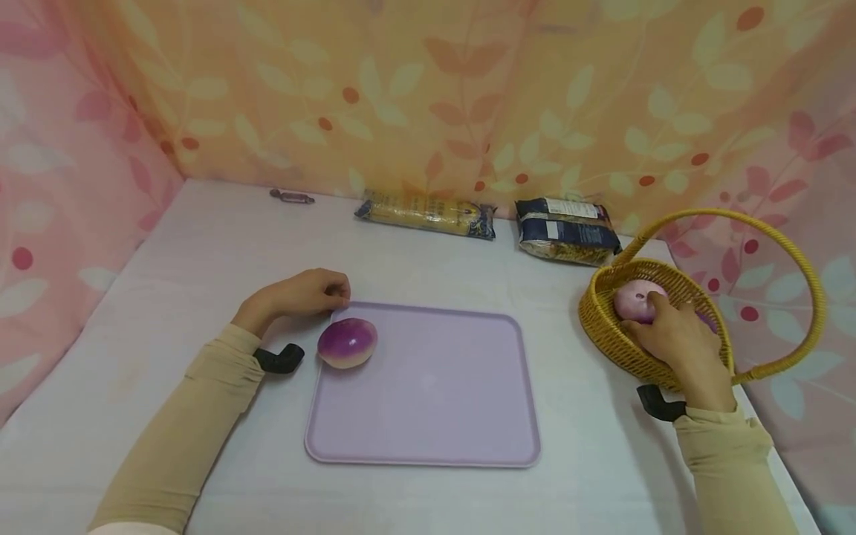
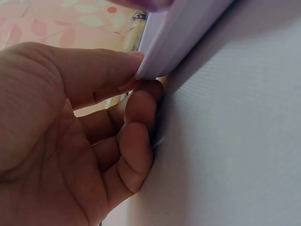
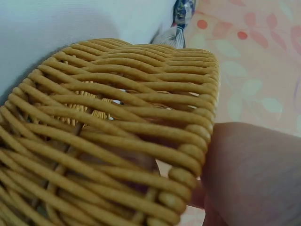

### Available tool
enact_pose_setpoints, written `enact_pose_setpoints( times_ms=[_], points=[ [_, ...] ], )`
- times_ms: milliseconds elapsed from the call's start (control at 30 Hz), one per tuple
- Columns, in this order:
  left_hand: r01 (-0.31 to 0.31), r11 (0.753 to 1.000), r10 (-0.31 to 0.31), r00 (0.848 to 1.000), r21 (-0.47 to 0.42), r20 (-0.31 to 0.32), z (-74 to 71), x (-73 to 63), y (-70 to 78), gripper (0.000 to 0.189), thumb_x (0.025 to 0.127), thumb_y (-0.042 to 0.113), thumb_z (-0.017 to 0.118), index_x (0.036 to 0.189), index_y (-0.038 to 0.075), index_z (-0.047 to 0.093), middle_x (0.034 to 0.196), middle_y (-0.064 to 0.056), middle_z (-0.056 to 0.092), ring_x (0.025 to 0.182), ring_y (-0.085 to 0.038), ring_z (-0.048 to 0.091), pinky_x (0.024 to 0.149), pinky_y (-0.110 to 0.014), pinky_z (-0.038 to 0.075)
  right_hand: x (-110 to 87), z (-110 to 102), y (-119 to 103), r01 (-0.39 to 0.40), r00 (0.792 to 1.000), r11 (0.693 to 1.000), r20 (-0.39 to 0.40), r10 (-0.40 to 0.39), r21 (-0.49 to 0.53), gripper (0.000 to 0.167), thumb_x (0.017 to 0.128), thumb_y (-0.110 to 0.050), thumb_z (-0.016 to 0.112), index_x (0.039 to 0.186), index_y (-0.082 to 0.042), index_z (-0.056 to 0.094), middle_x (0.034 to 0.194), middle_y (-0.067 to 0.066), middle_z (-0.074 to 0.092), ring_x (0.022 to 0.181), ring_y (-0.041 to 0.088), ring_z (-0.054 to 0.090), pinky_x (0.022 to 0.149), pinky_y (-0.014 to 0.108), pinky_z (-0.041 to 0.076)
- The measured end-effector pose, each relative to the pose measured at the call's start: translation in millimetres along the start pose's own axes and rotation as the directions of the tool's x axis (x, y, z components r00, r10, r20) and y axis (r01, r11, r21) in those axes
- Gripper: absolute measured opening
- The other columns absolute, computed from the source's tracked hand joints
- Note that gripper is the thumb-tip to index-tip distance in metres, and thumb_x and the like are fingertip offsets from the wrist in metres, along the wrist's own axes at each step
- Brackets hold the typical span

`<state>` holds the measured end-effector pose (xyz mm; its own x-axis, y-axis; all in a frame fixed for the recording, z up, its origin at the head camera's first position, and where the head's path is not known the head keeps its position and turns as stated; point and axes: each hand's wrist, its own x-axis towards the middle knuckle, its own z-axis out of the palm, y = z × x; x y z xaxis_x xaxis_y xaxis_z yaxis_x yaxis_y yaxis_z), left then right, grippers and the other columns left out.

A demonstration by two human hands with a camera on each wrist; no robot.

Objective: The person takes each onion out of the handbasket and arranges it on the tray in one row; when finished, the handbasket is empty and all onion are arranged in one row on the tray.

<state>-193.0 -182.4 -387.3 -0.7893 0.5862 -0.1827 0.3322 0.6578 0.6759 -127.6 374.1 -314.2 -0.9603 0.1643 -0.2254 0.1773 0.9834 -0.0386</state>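
My left hand [image 1: 304, 293] pinches the back left corner of a lilac tray [image 1: 428, 401]. In the left wrist view its thumb [image 2: 103, 70] lies on the rim, with the other fingers curled beneath. A glossy purple-and-cream turnip-like vegetable [image 1: 348, 343] sits on the tray's left edge, beside that hand. Over at the right, my right hand [image 1: 675, 338] reaches into a yellow wicker basket [image 1: 605, 338], its thumb and fingers round a pale pink round thing with dark spots [image 1: 635, 299]. Something purple [image 1: 706, 321] shows behind the hand. The right wrist view shows mostly basket weave [image 3: 108, 117], hiding the grip.
The basket's tall handle [image 1: 812, 297] arches out to the right. Along the back lie a small wrapped candy-shaped item [image 1: 292, 197], a long yellow noodle-like packet [image 1: 424, 214] and a dark blue packet [image 1: 568, 232]. Patterned curtains [image 1: 428, 96] enclose the white table [image 1: 221, 245].
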Motion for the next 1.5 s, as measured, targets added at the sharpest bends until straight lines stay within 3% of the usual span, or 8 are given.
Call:
enact_pose_setpoints(
  times_ms=[333,567,767,900,1033,1233,1433,1500],
  points=[
    [0.001,1.000,-0.001,1.000,0.004,0.003,-0.4,-1.4,0.5,0.007,0.094,0.011,0.056,0.092,0.009,0.062,0.081,-0.002,0.058,0.078,-0.015,0.050,0.070,-0.029,0.042,-11.0,-6.1,1.0,0.000,0.997,1.000,0.079,0.001,-0.021,0.072,0.094,-0.049,0.045,0.139,0.006,0.034,0.123,0.043,0.044,0.102,0.061,0.050,0.068,0.071,0.042],
    [0.008,1.000,-0.008,1.000,0.007,0.003,0.2,-0.4,2.1,0.007,0.095,0.012,0.057,0.092,0.010,0.063,0.081,-0.002,0.058,0.078,-0.015,0.050,0.071,-0.029,0.042,-11.9,-7.4,2.7,0.034,0.997,0.999,0.066,-0.034,0.002,0.055,0.093,-0.042,0.048,0.103,0.012,0.059,0.092,0.031,0.059,0.073,0.039,0.056,0.057,0.050,0.045],
    [0.014,1.000,-0.014,1.000,0.012,-0.024,1.3,-1.3,3.1,0.006,0.094,0.012,0.058,0.092,0.011,0.063,0.080,-0.002,0.058,0.077,-0.016,0.050,0.070,-0.030,0.041,-18.4,-5.6,-2.1,0.061,0.995,0.998,-0.086,-0.059,0.023,0.046,0.091,-0.036,0.045,0.070,0.002,0.060,0.073,0.022,0.057,0.062,0.033,0.051,0.053,0.040,0.040],
    [0.013,1.000,-0.013,0.999,0.013,-0.050,3.9,-2.4,1.7,0.006,0.094,0.013,0.059,0.091,0.010,0.064,0.078,-0.002,0.058,0.076,-0.015,0.050,0.069,-0.029,0.041,-25.7,-7.1,-7.6,0.106,0.956,0.993,-0.280,-0.087,0.054,0.043,0.091,-0.036,0.045,0.074,0.001,0.057,0.076,0.027,0.061,0.066,0.039,0.053,0.061,0.048,0.040],
    [0.014,1.000,-0.013,0.997,0.012,-0.074,6.1,-3.6,0.9,0.005,0.093,0.013,0.060,0.091,0.010,0.064,0.076,-0.002,0.059,0.073,-0.015,0.051,0.066,-0.029,0.042,-34.1,-12.2,-20.8,0.160,0.906,0.985,-0.407,-0.118,0.070,0.048,0.093,-0.038,0.048,0.103,0.007,0.059,0.097,0.037,0.061,0.085,0.051,0.053,0.075,0.061,0.039],
    [0.008,0.999,-0.005,0.996,0.038,-0.093,7.3,-4.9,1.7,0.006,0.093,0.014,0.060,0.090,0.010,0.064,0.076,-0.002,0.059,0.072,-0.014,0.051,0.066,-0.029,0.042,-48.4,-20.5,-61.5,0.255,0.910,0.956,-0.369,-0.186,0.148,0.067,0.095,-0.046,0.055,0.141,0.002,0.045,0.129,0.035,0.053,0.114,0.052,0.050,0.094,0.068,0.039],
    [0.006,0.998,0.000,0.996,0.065,-0.085,5.3,-7.0,3.1,0.008,0.094,0.014,0.060,0.089,0.010,0.065,0.076,-0.001,0.059,0.073,-0.014,0.051,0.067,-0.029,0.042,-50.5,-2.2,-109.2,0.495,0.805,0.858,-0.442,-0.395,0.135,0.056,0.090,-0.031,0.067,0.134,0.001,0.054,0.122,0.028,0.062,0.111,0.043,0.059,0.093,0.058,0.045],
    [0.004,0.998,0.001,0.997,0.066,-0.077,4.4,-7.4,3.2,0.008,0.094,0.013,0.059,0.090,0.010,0.065,0.076,-0.001,0.060,0.073,-0.014,0.051,0.067,-0.029,0.042,-50.3,7.5,-124.8,0.532,0.794,0.837,-0.419,-0.441,0.129,0.056,0.089,-0.031,0.068,0.134,-0.001,0.054,0.125,0.025,0.062,0.111,0.040,0.061,0.093,0.055,0.048]
  ],
)
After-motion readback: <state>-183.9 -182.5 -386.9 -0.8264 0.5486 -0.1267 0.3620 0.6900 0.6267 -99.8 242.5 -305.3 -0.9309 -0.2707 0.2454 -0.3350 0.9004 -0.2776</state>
